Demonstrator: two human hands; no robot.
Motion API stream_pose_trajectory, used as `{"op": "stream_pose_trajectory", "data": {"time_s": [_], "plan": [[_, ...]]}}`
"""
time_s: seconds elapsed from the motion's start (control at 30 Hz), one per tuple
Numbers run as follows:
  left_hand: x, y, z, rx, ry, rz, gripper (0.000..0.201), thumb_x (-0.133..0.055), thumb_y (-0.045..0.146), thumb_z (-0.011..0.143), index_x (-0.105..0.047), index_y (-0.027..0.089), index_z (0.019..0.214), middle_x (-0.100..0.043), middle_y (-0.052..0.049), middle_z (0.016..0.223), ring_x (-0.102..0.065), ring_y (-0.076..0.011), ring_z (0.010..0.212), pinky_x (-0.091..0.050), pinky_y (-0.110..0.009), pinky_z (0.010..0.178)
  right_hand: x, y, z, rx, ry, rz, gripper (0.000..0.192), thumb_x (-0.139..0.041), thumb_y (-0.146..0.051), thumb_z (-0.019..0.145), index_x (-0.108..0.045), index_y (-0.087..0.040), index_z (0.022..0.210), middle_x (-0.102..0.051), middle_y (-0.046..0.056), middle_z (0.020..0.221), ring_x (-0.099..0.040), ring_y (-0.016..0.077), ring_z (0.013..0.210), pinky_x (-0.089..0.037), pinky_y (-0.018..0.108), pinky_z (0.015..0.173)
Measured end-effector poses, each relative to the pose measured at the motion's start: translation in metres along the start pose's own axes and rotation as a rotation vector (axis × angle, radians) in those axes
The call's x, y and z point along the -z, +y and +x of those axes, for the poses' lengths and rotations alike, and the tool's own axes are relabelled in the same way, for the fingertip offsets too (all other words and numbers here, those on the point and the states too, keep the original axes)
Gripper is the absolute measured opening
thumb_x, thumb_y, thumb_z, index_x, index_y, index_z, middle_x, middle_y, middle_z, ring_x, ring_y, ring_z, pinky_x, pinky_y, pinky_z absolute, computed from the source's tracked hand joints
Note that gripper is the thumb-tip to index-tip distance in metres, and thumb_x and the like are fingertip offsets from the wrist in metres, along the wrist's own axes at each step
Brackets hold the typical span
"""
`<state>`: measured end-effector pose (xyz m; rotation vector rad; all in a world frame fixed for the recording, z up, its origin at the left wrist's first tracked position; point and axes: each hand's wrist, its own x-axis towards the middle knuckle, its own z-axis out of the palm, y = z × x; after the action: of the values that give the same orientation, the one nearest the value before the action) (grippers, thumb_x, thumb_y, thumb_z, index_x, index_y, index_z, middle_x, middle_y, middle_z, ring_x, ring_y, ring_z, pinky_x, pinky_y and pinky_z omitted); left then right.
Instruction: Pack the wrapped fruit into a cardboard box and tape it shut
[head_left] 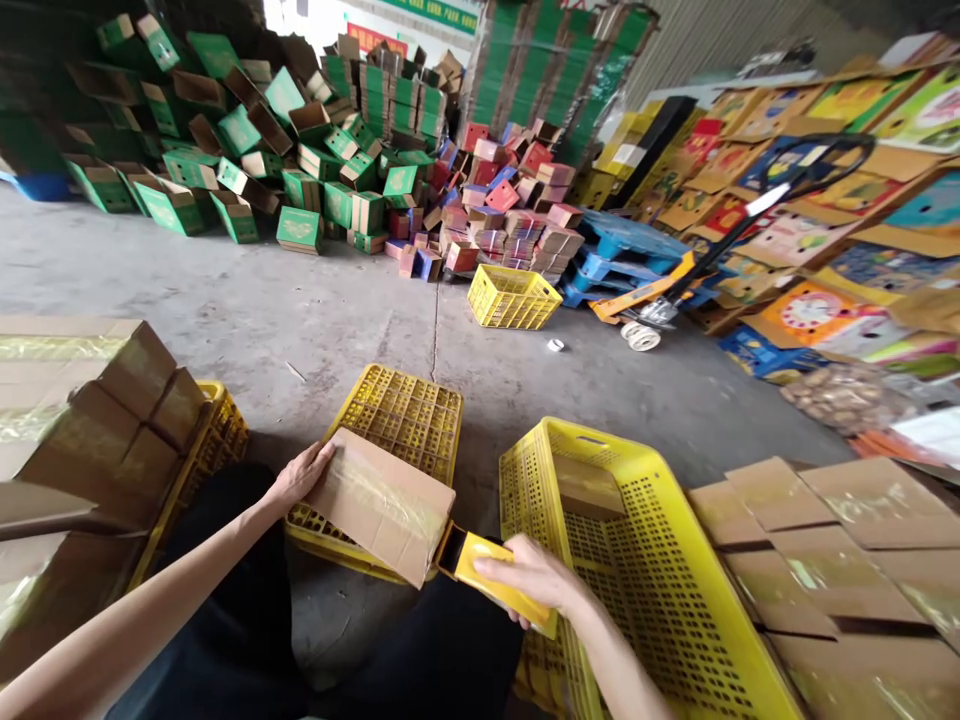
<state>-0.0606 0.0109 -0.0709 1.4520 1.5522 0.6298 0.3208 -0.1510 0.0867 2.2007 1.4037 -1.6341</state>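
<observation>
A small brown cardboard box (386, 500) with shiny tape along its top lies tilted on an upturned yellow crate (409, 410) between my knees. My left hand (301, 475) grips the box's left end, fingers over its top edge. In my right hand (529, 572) is a yellow tape dispenser (499, 580); its dark front end touches or almost touches the right end of the box. The fingers wrap round the dispenser, partly hiding it.
To my right stands a yellow crate (667, 560) with a cardboard box (589, 487) inside. Taped boxes are stacked at far right (840, 540) and left (97, 420). Ahead are a small yellow crate (512, 300), a pallet jack (675, 285) and heaped green cartons (300, 225).
</observation>
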Motion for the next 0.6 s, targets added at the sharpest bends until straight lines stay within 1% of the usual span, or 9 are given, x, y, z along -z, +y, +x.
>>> {"op": "stream_pose_trajectory", "data": {"time_s": [0.1,0.17,0.23,0.3,0.37,0.47,0.53,0.6], "plan": [[0.007,-0.009,-0.006,0.004,-0.076,-0.213,0.085,-0.043,0.087,0.089,-0.069,0.014,0.126,-0.078,-0.012,0.121,-0.070,-0.0357,0.120,-0.057,-0.040,0.101,0.017,-0.019,-0.023,0.024,-0.005,-0.023,0.039,-0.066,-0.055,0.091,-0.062,-0.017,0.084,-0.072,0.005,0.060,-0.069,0.0175,0.047,-0.051,0.020,0.041],[0.003,-0.017,-0.011,0.030,-0.127,-0.336,0.089,-0.044,0.088,0.089,-0.068,0.012,0.127,-0.080,-0.013,0.117,-0.072,-0.0351,0.116,-0.060,-0.040,0.097,0.029,-0.034,-0.039,0.016,-0.007,-0.033,0.043,-0.068,-0.059,0.089,-0.062,-0.016,0.086,-0.073,0.006,0.061,-0.070,0.0174,0.048,-0.049,0.019,0.040],[-0.009,-0.026,-0.018,0.069,-0.164,-0.431,0.084,-0.046,0.086,0.091,-0.069,0.012,0.125,-0.080,-0.014,0.113,-0.075,-0.0339,0.111,-0.062,-0.040,0.095,0.038,-0.052,-0.055,-0.007,-0.025,-0.033,0.045,-0.070,-0.060,0.087,-0.062,-0.016,0.090,-0.073,0.006,0.061,-0.070,0.0178,0.049,-0.049,0.019,0.041],[-0.026,-0.035,-0.026,0.113,-0.188,-0.498,0.078,-0.046,0.082,0.095,-0.072,0.013,0.119,-0.081,-0.016,0.109,-0.078,-0.0323,0.105,-0.064,-0.041,0.091,0.043,-0.071,-0.069,-0.026,-0.048,-0.022,0.046,-0.071,-0.062,0.087,-0.061,-0.017,0.094,-0.072,0.004,0.060,-0.071,0.0184,0.051,-0.049,0.019,0.041],[-0.046,-0.044,-0.035,0.154,-0.208,-0.535,0.076,-0.045,0.079,0.097,-0.073,0.011,0.115,-0.081,-0.018,0.106,-0.079,-0.0314,0.100,-0.065,-0.041,0.086,0.047,-0.090,-0.080,-0.027,-0.067,-0.027,0.050,-0.071,-0.065,0.086,-0.060,-0.018,0.097,-0.072,0.003,0.060,-0.071,0.0182,0.051,-0.049,0.019,0.042],[-0.068,-0.052,-0.044,0.175,-0.208,-0.550,0.072,-0.040,0.073,0.102,-0.071,0.010,0.119,-0.080,-0.019,0.110,-0.080,-0.0295,0.102,-0.065,-0.040,0.088,0.049,-0.115,-0.086,-0.032,-0.111,-0.078,0.057,-0.070,-0.072,0.084,-0.062,-0.017,0.092,-0.072,0.004,0.061,-0.069,0.0170,0.049,-0.048,0.019,0.042],[-0.073,-0.054,-0.045,0.169,-0.181,-0.524,0.071,-0.037,0.069,0.104,-0.071,0.009,0.121,-0.079,-0.019,0.116,-0.078,-0.0306,0.109,-0.064,-0.040,0.093,0.047,-0.131,-0.081,-0.036,-0.140,-0.088,0.059,-0.071,-0.074,0.082,-0.063,-0.016,0.090,-0.072,0.004,0.061,-0.069,0.0172,0.050,-0.048,0.019,0.041],[-0.070,-0.056,-0.043,0.156,-0.116,-0.465,0.070,-0.041,0.068,0.103,-0.072,0.009,0.122,-0.077,-0.020,0.125,-0.072,-0.0325,0.122,-0.059,-0.043,0.104,0.042,-0.145,-0.073,-0.020,-0.161,-0.072,0.061,-0.073,-0.075,0.080,-0.063,-0.016,0.089,-0.071,0.003,0.060,-0.070,0.0178,0.051,-0.049,0.020,0.041]]}}
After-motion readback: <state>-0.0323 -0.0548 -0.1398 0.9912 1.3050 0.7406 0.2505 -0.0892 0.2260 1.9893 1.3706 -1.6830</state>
